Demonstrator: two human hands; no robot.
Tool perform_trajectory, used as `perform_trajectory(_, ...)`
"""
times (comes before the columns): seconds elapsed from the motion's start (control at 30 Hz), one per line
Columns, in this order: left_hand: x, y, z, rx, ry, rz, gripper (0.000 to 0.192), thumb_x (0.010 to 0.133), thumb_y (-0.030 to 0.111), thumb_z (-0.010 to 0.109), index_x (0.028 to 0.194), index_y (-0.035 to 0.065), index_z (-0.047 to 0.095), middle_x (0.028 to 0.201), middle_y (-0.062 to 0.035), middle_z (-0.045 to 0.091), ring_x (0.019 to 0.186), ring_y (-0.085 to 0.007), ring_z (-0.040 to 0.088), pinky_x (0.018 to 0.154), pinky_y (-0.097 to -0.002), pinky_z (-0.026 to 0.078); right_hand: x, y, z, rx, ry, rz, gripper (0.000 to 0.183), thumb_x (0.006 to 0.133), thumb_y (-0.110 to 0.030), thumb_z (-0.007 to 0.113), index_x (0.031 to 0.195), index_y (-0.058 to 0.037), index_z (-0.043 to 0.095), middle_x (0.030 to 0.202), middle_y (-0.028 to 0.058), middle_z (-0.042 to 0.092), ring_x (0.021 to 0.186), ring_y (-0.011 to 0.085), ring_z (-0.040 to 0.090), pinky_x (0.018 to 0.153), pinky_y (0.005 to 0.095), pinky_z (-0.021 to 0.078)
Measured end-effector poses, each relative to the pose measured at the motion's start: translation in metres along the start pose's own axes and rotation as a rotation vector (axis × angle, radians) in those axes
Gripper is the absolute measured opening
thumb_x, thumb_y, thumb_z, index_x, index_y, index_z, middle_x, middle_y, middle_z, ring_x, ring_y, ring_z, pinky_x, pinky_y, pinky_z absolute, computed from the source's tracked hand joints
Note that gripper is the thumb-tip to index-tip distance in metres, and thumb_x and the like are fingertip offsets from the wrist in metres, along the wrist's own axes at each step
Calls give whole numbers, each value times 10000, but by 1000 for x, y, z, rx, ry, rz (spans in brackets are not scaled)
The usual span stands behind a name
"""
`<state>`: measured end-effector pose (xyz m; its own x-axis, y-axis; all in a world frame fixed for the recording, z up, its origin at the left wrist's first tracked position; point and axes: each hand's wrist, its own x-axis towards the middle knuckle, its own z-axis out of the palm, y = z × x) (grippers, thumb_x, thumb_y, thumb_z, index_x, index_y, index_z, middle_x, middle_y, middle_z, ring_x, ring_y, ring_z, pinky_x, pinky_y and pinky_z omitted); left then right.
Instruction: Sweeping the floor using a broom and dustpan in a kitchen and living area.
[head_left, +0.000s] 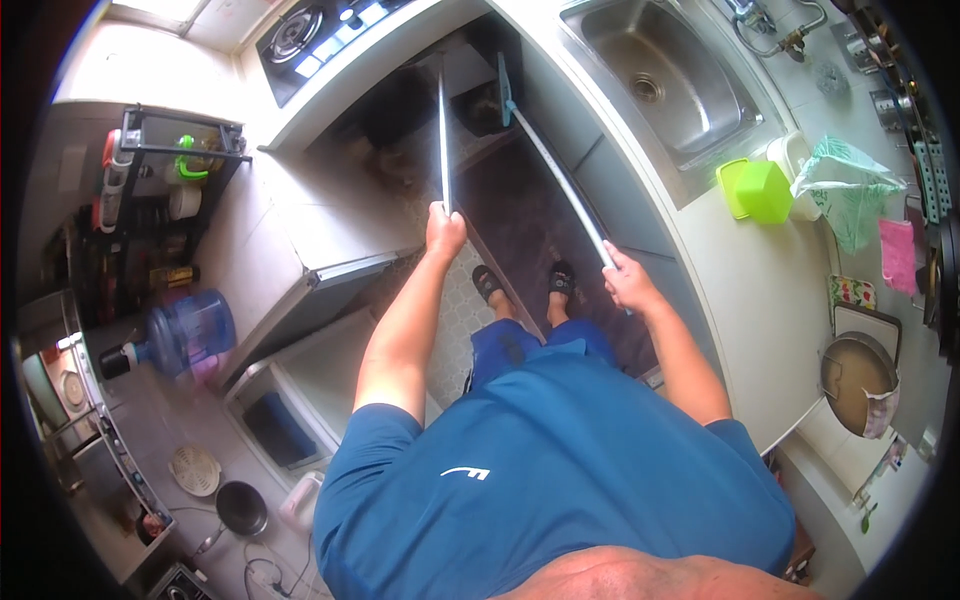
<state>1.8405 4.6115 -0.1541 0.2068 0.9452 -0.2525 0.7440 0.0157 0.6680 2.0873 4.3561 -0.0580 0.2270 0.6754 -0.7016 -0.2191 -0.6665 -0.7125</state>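
Observation:
My left hand (445, 231) grips the end of a shiny metal pole (444, 142). That pole reaches forward into the dark recess below the stove counter; what its far end carries is too dim to tell. In my right hand (630, 281) is the pale handle (561, 176) of a floor tool with a flat teal head (504, 90), like a squeegee or broom. The head stands near the grey cabinet front (600, 150), to the right of the metal pole's far end. Beneath both poles lies a dark brown floor mat (517, 202).
A steel sink (675, 82) is set into the right counter, with lime green plastic containers (765, 191) beside it. A gas stove (300, 37) sits ahead. At left are a tiled counter corner (322, 210), a blue water jug (191, 330) and a saucepan (241, 508).

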Motion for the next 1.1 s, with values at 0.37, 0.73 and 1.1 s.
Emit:
perform_trajectory(0.37,-141,-20,-53,-876,-247,-488,112,848,88,471,951,54,444,577,1,413,408,-104,403,368,-254,340,-41,0,-29,-32,27,3,570,882,-65,439,1408,-187,257,556,-50,364,417,39,335,366,195,311)
perform_trajectory(0.73,-331,-60,-88,-1455,-184,-1008,44,888,92,432,898,60,460,566,28,346,429,-72,338,374,-216,260,-11,-41,-29,-204,-50,23,547,899,-114,424,1411,-126,231,568,-33,335,426,53,285,366,206,260)
perform_trajectory(1.1,-331,-210,-81,-1997,271,-1262,163,772,18,453,930,-7,421,567,12,386,415,-67,356,348,-185,281,38,-76,14,-137,-55,158,568,903,-150,439,1419,-169,203,581,-13,390,417,67,347,361,217,304)
